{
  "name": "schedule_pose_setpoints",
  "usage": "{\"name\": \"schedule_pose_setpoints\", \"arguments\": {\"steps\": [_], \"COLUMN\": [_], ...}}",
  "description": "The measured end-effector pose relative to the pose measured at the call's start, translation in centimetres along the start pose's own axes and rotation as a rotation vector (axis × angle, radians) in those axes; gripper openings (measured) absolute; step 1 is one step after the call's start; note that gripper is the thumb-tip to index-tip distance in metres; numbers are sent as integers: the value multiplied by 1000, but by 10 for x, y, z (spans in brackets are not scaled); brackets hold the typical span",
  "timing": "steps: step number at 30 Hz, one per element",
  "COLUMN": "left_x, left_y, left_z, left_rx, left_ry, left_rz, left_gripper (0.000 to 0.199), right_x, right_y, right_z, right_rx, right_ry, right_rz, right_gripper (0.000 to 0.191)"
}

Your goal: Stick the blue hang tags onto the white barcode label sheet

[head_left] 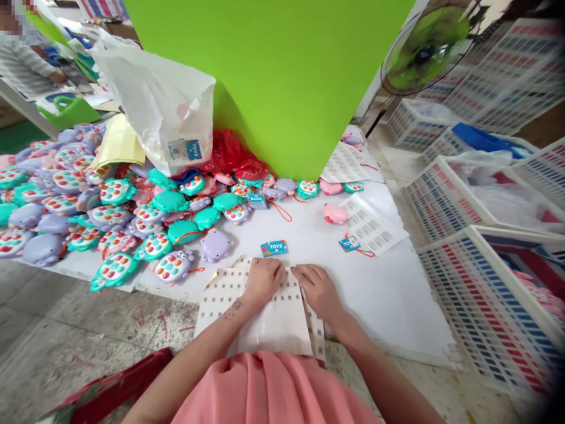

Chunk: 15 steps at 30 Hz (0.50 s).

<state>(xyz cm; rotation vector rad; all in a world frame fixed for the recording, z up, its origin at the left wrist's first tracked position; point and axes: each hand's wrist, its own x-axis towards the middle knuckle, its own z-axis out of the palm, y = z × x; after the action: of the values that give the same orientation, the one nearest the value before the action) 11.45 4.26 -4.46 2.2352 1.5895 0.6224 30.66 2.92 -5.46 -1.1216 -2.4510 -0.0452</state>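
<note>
Paper sheeting printed with rows of small grey squares is lying directly under both hands, at the near edge of the white work surface, its long axis running front to back from the person's pink garment toward the toys ahead. The left hand is resting palm down near the middle of the sheeting, fingers closed together and pointing forward and slightly right. The right hand is resting palm down nearer the sheeting's right edge, fingers angled inward, with its fingertips just beside those of the left hand. Both hands are lying flat and apart, with no visible pinch; whether either thumb is tucked beneath an edge cannot be determined from this view. A smooth, glossy panel is showing nearer the body than the hands, between the forearms, and a narrow strip of squares is running along its right side, below the right hand. A blue TOYS card is lying just ahead of the hands. A pink pig toy and a second card on an orange cord are lying farther forward and to the right. A purple toy and a teal toy with coloured buttons are lying to the left of the left hand.
</note>
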Motion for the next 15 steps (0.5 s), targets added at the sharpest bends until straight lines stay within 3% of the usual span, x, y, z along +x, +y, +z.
{"name": "schedule_pose_setpoints", "arguments": {"steps": [6, 11, 15], "left_x": [0, 0, 0], "left_y": [0, 1, 1], "left_z": [1, 0, -1], "left_rx": [-8, 4, -4], "left_ry": [3, -6, -6], "left_rz": [-3, 1, 4], "left_gripper": [22, 23, 22], "right_x": [-1, 6, 4], "right_y": [-2, -2, 0], "right_z": [-2, -1, -1], "right_rx": [35, 15, -21], "right_ry": [47, -4, -13], "right_rz": [11, 64, 25], "right_gripper": [31, 38, 37]}}
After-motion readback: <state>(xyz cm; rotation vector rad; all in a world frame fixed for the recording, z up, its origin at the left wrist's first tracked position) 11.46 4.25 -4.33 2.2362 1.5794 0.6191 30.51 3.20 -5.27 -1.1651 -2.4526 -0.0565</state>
